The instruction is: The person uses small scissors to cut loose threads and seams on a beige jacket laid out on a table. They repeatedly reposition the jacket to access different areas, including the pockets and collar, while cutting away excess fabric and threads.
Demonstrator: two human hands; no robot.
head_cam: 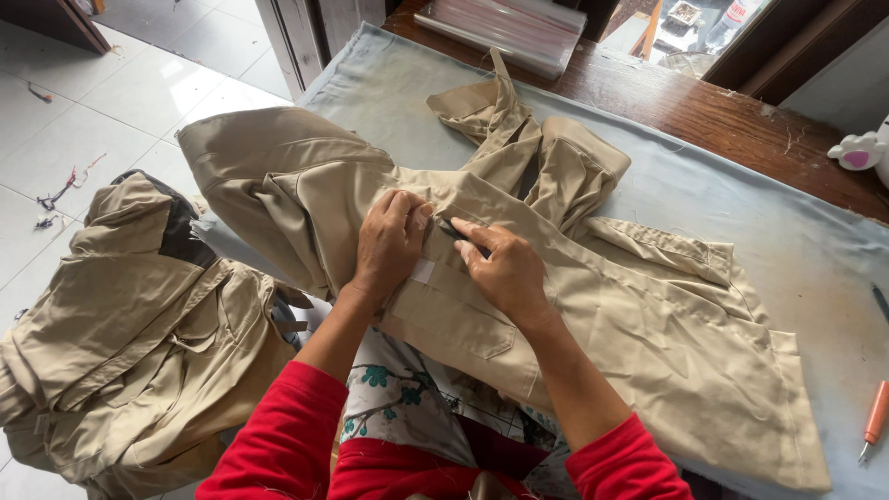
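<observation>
A heap of khaki garments (130,352) lies at left, an orange-handled seam ripper (874,421) at right, a roll of clear plastic (505,28) behind.

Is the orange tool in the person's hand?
No, the orange tool lies alone on the table cover, away from both hands on the tan shirt.

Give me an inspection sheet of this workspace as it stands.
Surface: table of dark wood under a pale blue cloth.
Job's things: khaki shirt spread flat; small dark tool at its front.
Clutter: orange tool, dark pen, roll of clear plastic.
Grips: left hand presses the shirt; right hand pinches the dark tool.
Cables: nothing seen.
Surroundings: khaki pile at left, white tile floor with thread scraps.
</observation>
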